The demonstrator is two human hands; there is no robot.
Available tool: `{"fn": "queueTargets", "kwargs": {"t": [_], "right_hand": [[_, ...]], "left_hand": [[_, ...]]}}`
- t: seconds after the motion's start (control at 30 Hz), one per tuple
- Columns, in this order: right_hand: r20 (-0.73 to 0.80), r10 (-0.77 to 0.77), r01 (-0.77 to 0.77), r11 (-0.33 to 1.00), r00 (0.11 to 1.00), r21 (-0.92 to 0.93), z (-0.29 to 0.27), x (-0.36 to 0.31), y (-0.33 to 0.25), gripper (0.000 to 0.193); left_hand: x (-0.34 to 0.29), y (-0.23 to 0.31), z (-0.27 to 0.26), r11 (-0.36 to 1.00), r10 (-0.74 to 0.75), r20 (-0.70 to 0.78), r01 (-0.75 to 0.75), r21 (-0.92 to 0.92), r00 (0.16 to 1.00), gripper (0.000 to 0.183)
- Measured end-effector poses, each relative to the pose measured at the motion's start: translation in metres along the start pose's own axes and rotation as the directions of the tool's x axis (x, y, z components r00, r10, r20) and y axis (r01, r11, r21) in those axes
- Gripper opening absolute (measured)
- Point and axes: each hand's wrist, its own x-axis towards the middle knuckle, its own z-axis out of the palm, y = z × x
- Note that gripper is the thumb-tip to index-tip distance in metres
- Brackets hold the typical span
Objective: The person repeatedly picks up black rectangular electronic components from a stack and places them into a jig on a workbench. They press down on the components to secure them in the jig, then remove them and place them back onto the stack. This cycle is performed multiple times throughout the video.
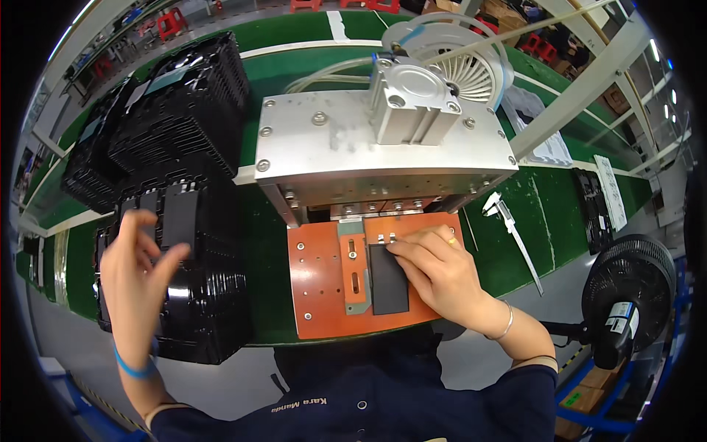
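Your right hand (445,271) is at the flat black piece (389,287), its thumb and fingertips drawn together at the piece's far right corner; whether they pinch it or only press on it, you cannot tell from here. The piece lies on the orange plate (317,254), lengthwise from near to far, just right of the slotted orange strip (355,283). Two small metal tabs (387,238) show at its far end, toward the metal press (324,147) standing over the plate's far side.

Your left hand (135,261) is well apart from it, above the stack of black trays (199,309) on the left. Its thumb and fingers are spread and loosely curved, with nothing seen between them. Another flat black piece (180,214) sits in the top tray, just beyond your thumb.

The step in hand looks like lining the piece up on the plate. From how it lies, the next move seems to call for a light touch with your right fingertips: keep the long side square to the strip and the tabs flat, then draw your fingers back from the press. Your left hand would best stay clear of the plate meanwhile.
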Motion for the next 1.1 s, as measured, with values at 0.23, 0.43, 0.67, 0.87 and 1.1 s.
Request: {"fn": "queueTargets", "kwargs": {"t": [0.23,0.43,0.67,0.87,1.1], "right_hand": [[0.053,-0.048,0.051,0.997,0.997,-0.053,0.010,0.004,-0.004,0.029],[0.078,0.024,-0.020,0.998,0.997,-0.052,0.009,0.004,-0.004,0.035],[0.112,0.012,-0.008,0.999,0.994,-0.036,0.011,0.001,0.000,0.033],[0.046,0.083,-0.084,0.996,0.995,0.023,0.005,-0.001,-0.005,0.035],[0.232,0.046,-0.079,0.987,0.972,0.138,-0.014,-0.037,-0.021,0.041]], "left_hand": [[-0.088,0.059,0.056,0.689,0.673,-0.025,-0.639,-0.341,0.739,0.053],[-0.068,0.099,0.107,0.721,0.692,0.337,-0.596,-0.354,0.638,0.071],[-0.067,0.098,0.108,0.726,0.687,0.353,-0.587,-0.358,0.635,0.073],[-0.067,0.095,0.106,0.728,0.680,0.337,-0.545,-0.417,0.651,0.073],[-0.065,0.076,0.098,0.701,0.647,0.232,-0.446,-0.557,0.726,0.067]]}}
